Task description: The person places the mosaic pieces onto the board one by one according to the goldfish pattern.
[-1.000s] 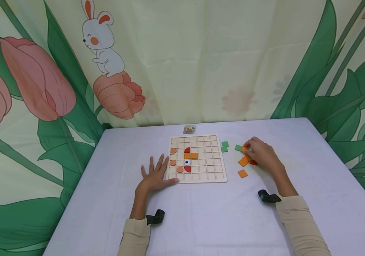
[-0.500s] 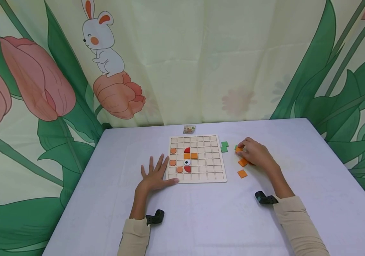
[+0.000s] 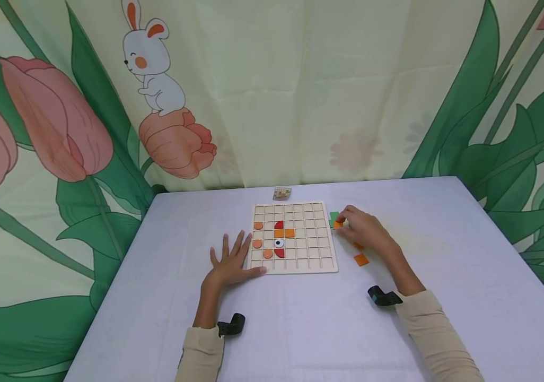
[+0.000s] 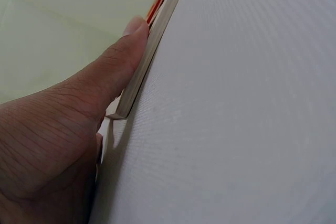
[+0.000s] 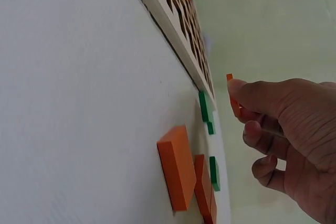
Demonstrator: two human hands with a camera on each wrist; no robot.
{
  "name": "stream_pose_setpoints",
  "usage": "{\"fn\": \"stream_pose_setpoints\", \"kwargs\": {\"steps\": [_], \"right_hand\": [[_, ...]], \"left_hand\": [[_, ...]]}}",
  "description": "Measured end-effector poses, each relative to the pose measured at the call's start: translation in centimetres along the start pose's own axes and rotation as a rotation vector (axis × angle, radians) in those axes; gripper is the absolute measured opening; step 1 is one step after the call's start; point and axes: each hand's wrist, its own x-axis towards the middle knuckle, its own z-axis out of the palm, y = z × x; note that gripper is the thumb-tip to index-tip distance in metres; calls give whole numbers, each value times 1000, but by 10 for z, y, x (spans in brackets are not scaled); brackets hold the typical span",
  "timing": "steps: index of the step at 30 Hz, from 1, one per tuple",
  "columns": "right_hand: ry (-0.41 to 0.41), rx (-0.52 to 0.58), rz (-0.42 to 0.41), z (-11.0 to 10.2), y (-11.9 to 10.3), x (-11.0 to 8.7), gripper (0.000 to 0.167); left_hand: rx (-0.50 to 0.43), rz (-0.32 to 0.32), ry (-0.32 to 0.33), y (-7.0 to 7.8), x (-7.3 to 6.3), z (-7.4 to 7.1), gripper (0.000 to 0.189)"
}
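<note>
A square wooden grid board (image 3: 311, 254) lies on the white-covered table. Several round orange pieces, two red quarter-round pieces, two orange squares and a round eye piece (image 3: 279, 243) sit in its cells. My left hand (image 3: 230, 265) spreads its fingers at the board's near left corner, the thumb resting on the edge. With thumb and fingertips my right hand (image 3: 366, 229) pinches an orange square tile (image 5: 233, 96), held above the table just right of the board. Green square tiles (image 3: 333, 216) lie beside the board's right edge, partly behind that hand.
Loose orange tiles (image 3: 361, 260) lie right of the board, some hidden under the right hand and forearm. A small patterned card or packet (image 3: 282, 193) lies behind the board. A printed curtain (image 3: 272, 95) hangs at the table's back edge.
My right hand has moved left with the orange tile, from over the loose pieces toward the board's right edge. My left hand and the board have stayed in place.
</note>
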Motion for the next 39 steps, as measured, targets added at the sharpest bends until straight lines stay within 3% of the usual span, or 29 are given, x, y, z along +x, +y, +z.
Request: {"fn": "stream_pose_setpoints", "kwargs": {"steps": [16,29,39], "right_hand": [[-48,50,-171,21,-43,14,28],[-95,38,-227,36,-67,21,28],[-76,2,-298,50,-78,26,26]], "left_hand": [[-1,-1,5,1,-1,2,107],[-2,-10,-14,4,-3,-3,107],[1,-10,-20,1,0,-3,108]]}}
